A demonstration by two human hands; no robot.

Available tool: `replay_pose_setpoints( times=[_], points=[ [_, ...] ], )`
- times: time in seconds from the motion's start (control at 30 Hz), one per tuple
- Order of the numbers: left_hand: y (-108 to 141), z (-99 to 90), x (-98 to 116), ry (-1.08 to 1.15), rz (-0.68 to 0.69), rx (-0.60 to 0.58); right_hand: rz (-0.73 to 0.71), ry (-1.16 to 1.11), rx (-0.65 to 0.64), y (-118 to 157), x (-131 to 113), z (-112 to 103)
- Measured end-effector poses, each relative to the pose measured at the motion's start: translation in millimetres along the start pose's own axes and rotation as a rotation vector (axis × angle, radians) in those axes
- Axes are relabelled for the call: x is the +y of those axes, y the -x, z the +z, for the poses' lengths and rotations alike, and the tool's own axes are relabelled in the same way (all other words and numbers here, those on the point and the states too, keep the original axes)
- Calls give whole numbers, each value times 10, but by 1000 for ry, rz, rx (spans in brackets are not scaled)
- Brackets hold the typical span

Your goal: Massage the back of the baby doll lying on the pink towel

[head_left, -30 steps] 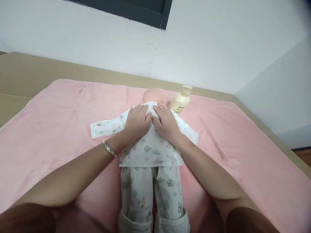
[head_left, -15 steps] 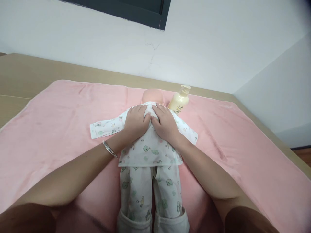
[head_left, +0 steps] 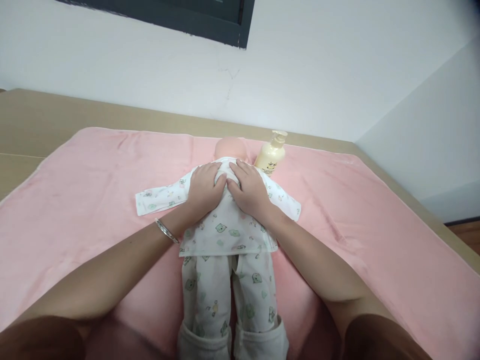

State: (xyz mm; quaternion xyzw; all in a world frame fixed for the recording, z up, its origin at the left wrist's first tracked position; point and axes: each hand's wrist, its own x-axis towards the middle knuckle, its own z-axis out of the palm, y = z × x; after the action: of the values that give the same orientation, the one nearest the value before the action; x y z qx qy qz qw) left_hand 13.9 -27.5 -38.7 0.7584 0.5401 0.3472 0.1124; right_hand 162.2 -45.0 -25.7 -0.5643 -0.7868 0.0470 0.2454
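2 hands (head_left: 206,187) flat on printed shirt (head_left: 228,237), doll (head_left: 230,148) beneath

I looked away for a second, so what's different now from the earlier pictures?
Nothing was visibly moved, taken hold of or let go; only the view shifted slightly, putting everything a little further left. The left hand and right hand still rest on the shirt, with the bottle beside the doll's head.
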Motion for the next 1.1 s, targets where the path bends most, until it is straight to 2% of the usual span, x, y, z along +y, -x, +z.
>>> replay_pose_setpoints(
  times=[0.2, 0.37, 0.63, 0.73, 0.9, 1.1],
  points=[
    [21, -27, 32, -74, 31, -16, 17, -18, -55, -48, 26, -34],
    [70, -32, 91, -151, 123, -38, 128, -16, -84, -118, 71, -71],
    [-38, -126, 111, -101, -32, -120, 117, 194, -18, 53, -168, -116],
    [-71, -133, 94, -103, -45, -129, 99, 226, 0, 99, -214, -126],
    [-35, -86, 93, -189, 17, -102, 84, 177, -14, 45, -135, -109],
    [65, -87, 194, -293, 79, -95, 43, 98, -30, -41, -2, -54]
  ],
)
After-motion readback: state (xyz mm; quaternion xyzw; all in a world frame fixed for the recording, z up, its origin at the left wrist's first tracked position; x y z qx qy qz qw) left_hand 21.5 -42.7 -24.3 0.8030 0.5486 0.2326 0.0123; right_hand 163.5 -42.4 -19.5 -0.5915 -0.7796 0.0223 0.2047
